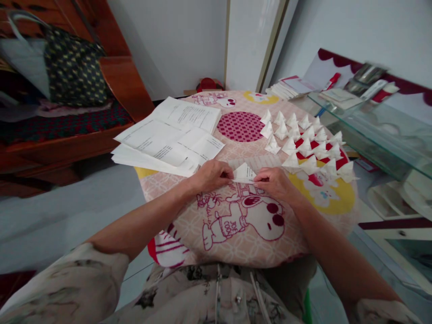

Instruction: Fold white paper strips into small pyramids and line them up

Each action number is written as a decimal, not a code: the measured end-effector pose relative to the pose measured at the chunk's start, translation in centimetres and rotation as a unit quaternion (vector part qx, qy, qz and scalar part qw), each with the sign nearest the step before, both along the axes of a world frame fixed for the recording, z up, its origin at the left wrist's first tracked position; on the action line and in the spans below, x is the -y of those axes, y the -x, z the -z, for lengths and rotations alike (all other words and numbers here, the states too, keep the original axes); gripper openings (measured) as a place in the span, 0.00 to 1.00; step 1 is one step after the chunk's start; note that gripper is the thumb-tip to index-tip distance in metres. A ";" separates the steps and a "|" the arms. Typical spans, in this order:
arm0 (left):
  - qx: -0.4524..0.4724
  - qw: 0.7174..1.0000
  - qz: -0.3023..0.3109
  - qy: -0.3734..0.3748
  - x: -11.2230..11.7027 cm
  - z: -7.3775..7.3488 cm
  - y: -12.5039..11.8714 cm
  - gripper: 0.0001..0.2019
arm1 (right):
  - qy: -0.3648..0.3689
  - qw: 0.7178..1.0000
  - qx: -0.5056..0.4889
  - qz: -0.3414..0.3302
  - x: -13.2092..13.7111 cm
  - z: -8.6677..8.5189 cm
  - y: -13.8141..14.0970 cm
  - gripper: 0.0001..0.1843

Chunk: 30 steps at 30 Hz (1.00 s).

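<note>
left grip (215, 174) pinches folded paper (244, 173); right grip (275, 182) likewise.

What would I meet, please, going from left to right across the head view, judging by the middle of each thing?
Dark patterned bag → printed papers → left hand → folded paper between the hands → right hand → rows of folded paper pieces → glass shelf.
</note>
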<state>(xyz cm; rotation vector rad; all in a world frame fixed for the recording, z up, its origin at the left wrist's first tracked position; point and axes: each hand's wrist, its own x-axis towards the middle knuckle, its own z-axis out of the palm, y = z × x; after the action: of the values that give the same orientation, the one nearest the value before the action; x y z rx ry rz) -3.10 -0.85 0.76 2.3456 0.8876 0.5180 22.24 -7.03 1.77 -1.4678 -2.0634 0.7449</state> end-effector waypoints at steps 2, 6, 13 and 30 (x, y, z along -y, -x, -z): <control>0.013 1.000 -0.007 0.011 0.0 -0.1 0.1 0.04 | 0.006 1.000 0.007 0.005 -0.2 -0.1 0.0 0.06; 0.029 0.999 -0.033 0.023 -0.3 -0.1 -0.2 0.06 | 0.005 0.999 0.036 0.029 -0.7 -0.3 -0.1 0.07; 0.022 0.997 -0.071 -0.003 -0.7 0.4 -0.7 0.08 | -0.006 0.997 0.066 0.044 -0.9 -0.1 -0.2 0.09; -0.008 0.995 -0.092 -0.032 -0.4 0.9 -0.7 0.06 | -0.012 0.991 0.063 0.114 -0.8 0.5 0.3 0.08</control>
<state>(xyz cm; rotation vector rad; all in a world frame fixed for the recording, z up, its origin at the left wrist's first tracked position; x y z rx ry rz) -2.36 -0.42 -0.14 2.3406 1.1170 0.6119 21.94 -6.24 1.24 -1.7394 -1.9430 0.5467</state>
